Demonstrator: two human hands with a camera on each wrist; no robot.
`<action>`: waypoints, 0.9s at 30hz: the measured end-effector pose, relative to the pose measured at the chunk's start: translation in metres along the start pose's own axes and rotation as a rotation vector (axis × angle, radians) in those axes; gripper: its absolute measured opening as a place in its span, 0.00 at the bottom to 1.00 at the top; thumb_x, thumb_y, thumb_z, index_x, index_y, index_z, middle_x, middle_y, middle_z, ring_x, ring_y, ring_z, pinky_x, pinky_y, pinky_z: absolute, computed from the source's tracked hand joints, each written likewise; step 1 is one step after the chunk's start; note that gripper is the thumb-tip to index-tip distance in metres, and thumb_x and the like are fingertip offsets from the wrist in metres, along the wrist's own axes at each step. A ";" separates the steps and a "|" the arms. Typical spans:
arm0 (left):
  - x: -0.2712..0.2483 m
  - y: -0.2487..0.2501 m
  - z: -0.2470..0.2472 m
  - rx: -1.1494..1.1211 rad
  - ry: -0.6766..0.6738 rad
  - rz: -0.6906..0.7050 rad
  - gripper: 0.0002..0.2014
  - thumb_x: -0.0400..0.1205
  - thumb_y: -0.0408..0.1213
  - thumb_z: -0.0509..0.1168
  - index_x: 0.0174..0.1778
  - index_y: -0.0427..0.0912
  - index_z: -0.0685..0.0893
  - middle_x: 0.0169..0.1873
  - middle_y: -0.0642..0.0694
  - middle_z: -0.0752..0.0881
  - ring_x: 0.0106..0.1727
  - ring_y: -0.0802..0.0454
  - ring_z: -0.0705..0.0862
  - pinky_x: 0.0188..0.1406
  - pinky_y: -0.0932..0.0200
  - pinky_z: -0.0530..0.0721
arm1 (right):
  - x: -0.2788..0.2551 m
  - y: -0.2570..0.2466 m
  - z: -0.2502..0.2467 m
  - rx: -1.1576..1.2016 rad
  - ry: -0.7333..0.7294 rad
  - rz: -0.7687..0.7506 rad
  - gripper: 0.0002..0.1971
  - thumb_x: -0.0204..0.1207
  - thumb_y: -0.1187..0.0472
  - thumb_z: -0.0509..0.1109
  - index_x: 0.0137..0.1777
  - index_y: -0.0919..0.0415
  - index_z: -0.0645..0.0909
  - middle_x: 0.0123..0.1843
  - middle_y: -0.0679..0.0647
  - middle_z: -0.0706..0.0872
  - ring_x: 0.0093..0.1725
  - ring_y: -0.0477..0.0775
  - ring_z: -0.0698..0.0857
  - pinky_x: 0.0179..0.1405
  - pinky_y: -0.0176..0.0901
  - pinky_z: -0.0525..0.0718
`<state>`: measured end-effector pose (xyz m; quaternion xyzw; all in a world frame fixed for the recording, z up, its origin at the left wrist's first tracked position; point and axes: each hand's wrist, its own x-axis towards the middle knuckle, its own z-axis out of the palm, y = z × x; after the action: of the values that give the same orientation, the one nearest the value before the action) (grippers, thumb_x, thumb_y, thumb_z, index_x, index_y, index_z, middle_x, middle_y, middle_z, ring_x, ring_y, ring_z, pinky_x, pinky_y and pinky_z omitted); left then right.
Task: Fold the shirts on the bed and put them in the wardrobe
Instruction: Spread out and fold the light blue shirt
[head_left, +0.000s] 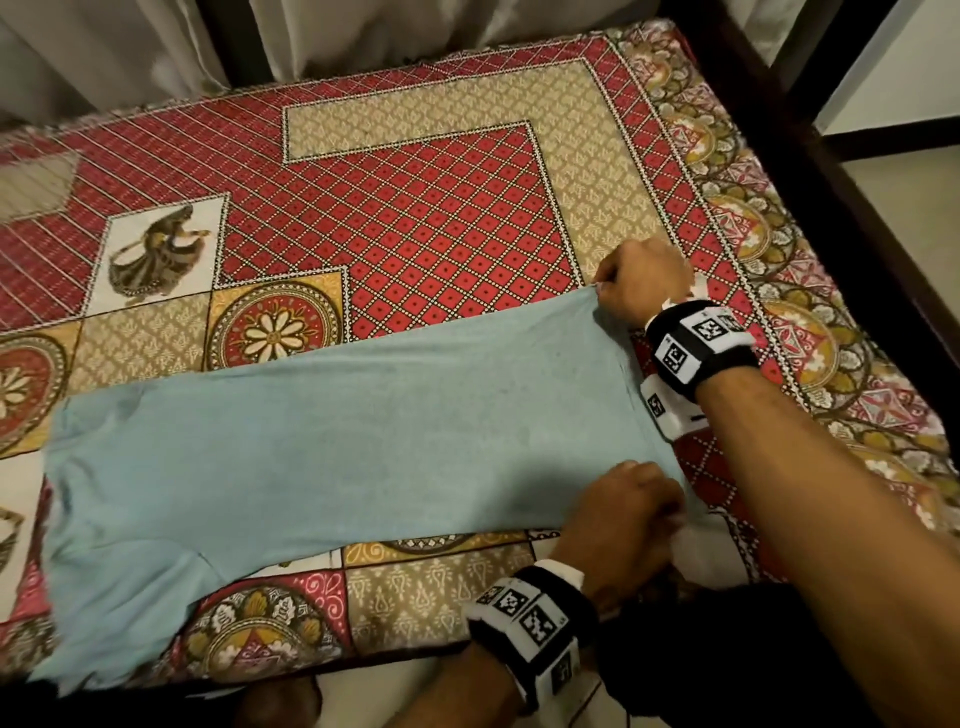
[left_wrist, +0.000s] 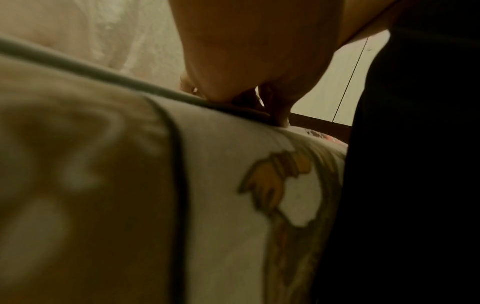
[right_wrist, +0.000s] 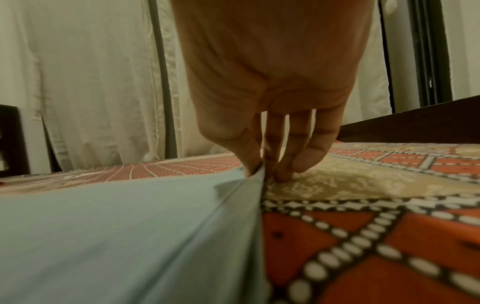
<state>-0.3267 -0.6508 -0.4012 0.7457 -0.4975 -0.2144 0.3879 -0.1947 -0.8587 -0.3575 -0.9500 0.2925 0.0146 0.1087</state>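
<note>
A light blue T-shirt is lying flat across the near part of the bed, stretched sideways over the patterned bedspread, with a sleeve hanging off the near edge at the left. The right hand is pinching the far right corner of the shirt; the right wrist view shows the cloth caught between thumb and fingers, the other fingertips resting on the bedspread. The left hand is curling over the near right corner, fingers closed on the hem as far as the head view shows; the left wrist view is too blurred to confirm it. The step in hand looks like an early fold of this shirt. Next, both corners probably need lifting together and carrying leftward, kept level so the edges meet squarely. No wardrobe is showing in any view.
</note>
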 end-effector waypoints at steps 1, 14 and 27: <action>0.001 0.001 0.005 0.014 0.018 -0.007 0.01 0.81 0.33 0.70 0.46 0.39 0.86 0.43 0.42 0.82 0.48 0.42 0.78 0.43 0.45 0.78 | -0.002 -0.003 0.002 -0.038 0.011 -0.001 0.10 0.74 0.59 0.75 0.53 0.53 0.94 0.51 0.62 0.92 0.49 0.66 0.89 0.55 0.54 0.88; -0.051 -0.005 -0.074 -0.116 0.273 0.095 0.15 0.81 0.27 0.63 0.61 0.37 0.88 0.64 0.43 0.86 0.70 0.43 0.82 0.69 0.40 0.79 | -0.073 -0.051 0.030 -0.054 -0.072 -0.354 0.39 0.85 0.31 0.38 0.88 0.55 0.59 0.90 0.59 0.60 0.89 0.61 0.58 0.85 0.76 0.54; -0.126 -0.147 -0.241 0.475 0.315 -0.626 0.42 0.83 0.73 0.47 0.91 0.58 0.48 0.91 0.51 0.42 0.91 0.47 0.42 0.85 0.29 0.46 | -0.073 -0.021 0.048 -0.147 -0.142 -0.170 0.50 0.78 0.21 0.33 0.91 0.56 0.35 0.92 0.57 0.35 0.91 0.57 0.39 0.85 0.76 0.38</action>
<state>-0.1241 -0.4188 -0.3800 0.9532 -0.2171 -0.0848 0.1927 -0.2417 -0.7916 -0.3931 -0.9733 0.2007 0.0940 0.0600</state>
